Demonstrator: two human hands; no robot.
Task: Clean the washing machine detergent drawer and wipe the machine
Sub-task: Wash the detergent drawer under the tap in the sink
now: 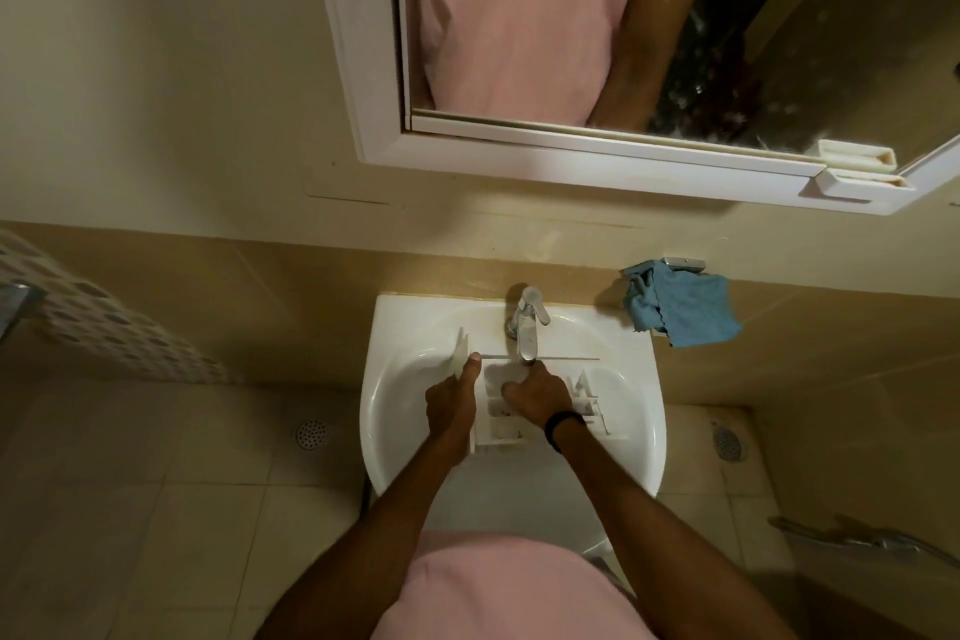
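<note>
The white detergent drawer [584,398] lies across the white sink [395,411], under the chrome tap [527,327]. My left hand [452,403] grips the drawer's left end near its front panel, thumb up along the edge. My right hand [537,395], with a black band at the wrist, is curled inside a middle compartment of the drawer; what its fingers touch is hidden. A blue cloth [680,309] hangs on a holder on the wall to the right of the sink.
A white-framed mirror cabinet [363,68] hangs above the sink. Two floor drains [311,434] sit in the tiled floor either side. A patterned white curtain [93,322] is at left. A chrome spray hose [862,541] lies at lower right.
</note>
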